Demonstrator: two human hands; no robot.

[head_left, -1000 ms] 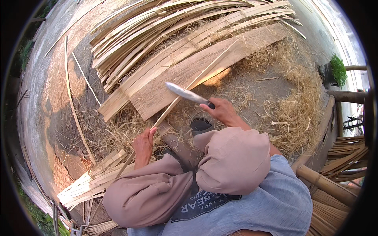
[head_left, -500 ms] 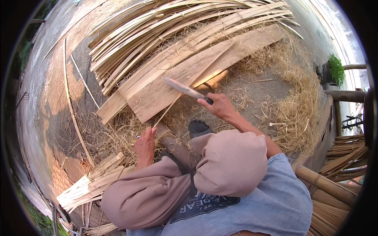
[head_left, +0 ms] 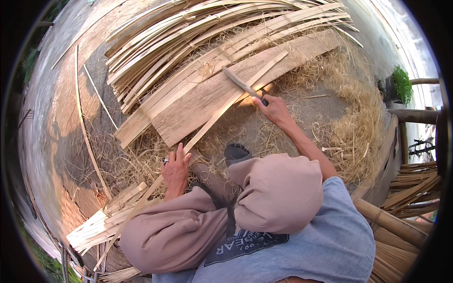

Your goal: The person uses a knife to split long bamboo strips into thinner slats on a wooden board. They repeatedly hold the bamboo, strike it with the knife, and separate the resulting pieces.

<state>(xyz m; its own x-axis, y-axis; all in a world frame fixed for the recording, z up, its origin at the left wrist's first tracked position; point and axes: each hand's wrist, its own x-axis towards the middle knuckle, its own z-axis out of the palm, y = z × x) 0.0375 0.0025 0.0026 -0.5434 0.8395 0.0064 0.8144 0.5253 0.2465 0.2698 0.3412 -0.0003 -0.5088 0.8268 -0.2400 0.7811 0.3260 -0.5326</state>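
A long pale bamboo strip (head_left: pixel 236 94) slants across the view with its broad face up, its far part over a wooden board (head_left: pixel 188 113). Below the board, my left hand (head_left: pixel 175 170) is closed around this strip, thumb on one side and fingers on the other; a ring shows on one finger. The strip's near end runs on past the hand to the lower left. My right hand (head_left: pixel 277 112) grips the dark handle of a knife (head_left: pixel 239 82). Its blade crosses above the strip, over the board; whether it touches the strip I cannot tell.
Beyond the board lies a big pile of split bamboo strips (head_left: pixel 155 56). Curly shavings (head_left: pixel 349 137) cover the ground at the right. More strips (head_left: pixel 108 219) lie at lower left. A bamboo pole (head_left: pixel 387 221) and stacked strips (head_left: pixel 410 188) stand at the right. My knees (head_left: pixel 278 198) are bent close by.
The strip has turned from its narrow edge to its broad face, and its near part now shows past my left hand. My right hand and the knife have moved up and right.
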